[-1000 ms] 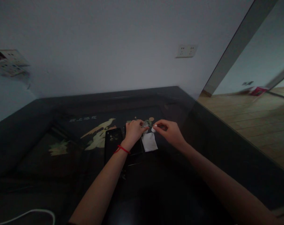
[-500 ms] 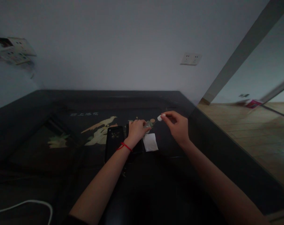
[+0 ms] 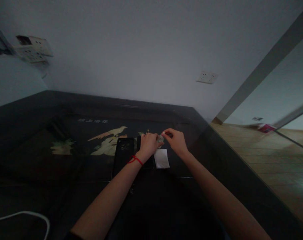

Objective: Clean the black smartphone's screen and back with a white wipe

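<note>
My left hand [image 3: 148, 146], with a red cord at its wrist, is closed around a small clear glass jar [image 3: 160, 140]. The jar is tilted, and the fingers partly hide it. My right hand [image 3: 175, 140] is pinched at the jar's upper end, its fingertips touching or nearly touching it. Whatever sits in that pinch is too small and dark to make out. Just below the jar, a folded white tissue [image 3: 162, 159] lies flat on the black table [image 3: 166, 200]. A black phone-shaped case [image 3: 123, 153] lies left of my left hand. Another dark flat object [image 3: 148, 164] is partly under my left wrist.
Pale inlaid bird and flower pictures [image 3: 107, 143] decorate the tabletop. At the lower left is a white cable [image 3: 28, 213]. Wall sockets [image 3: 207, 77] are set above the table's back edge. Wooden floor [image 3: 266, 156] begins beyond the right edge.
My right hand has moved left to the jar; the small white piece that showed in its pinch is now hidden. My left hand keeps hold of the jar. The camera view has tilted slightly.
</note>
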Action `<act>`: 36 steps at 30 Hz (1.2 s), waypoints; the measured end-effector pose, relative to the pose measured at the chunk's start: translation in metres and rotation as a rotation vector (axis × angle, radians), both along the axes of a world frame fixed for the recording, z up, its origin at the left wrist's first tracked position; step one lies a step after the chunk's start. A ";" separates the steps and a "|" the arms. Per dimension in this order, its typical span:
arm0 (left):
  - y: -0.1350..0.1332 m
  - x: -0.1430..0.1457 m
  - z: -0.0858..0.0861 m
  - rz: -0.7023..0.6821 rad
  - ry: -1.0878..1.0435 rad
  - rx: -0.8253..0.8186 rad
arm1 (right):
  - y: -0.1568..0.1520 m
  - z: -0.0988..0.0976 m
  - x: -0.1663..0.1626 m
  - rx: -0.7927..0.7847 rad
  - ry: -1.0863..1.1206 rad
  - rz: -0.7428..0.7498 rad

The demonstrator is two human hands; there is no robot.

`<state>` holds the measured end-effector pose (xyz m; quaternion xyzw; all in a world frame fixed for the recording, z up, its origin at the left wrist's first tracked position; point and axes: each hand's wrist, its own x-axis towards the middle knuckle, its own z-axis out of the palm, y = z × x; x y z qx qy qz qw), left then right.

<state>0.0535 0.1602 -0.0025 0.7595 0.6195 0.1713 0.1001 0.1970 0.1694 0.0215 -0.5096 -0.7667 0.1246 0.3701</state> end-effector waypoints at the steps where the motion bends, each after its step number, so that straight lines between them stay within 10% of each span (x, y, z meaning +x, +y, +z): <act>1: 0.000 0.000 0.000 -0.002 0.004 -0.004 | 0.000 -0.004 0.000 -0.013 -0.019 -0.002; 16: -0.001 0.001 -0.006 -0.015 0.046 0.061 | -0.020 0.004 -0.001 -0.133 -0.408 -0.319; 28: -0.018 0.014 -0.003 0.087 0.001 0.202 | -0.081 -0.028 -0.021 -0.480 -0.660 -0.403; 36: -0.055 -0.063 0.017 0.209 0.047 0.157 | -0.076 -0.034 -0.013 -0.530 -0.359 -0.304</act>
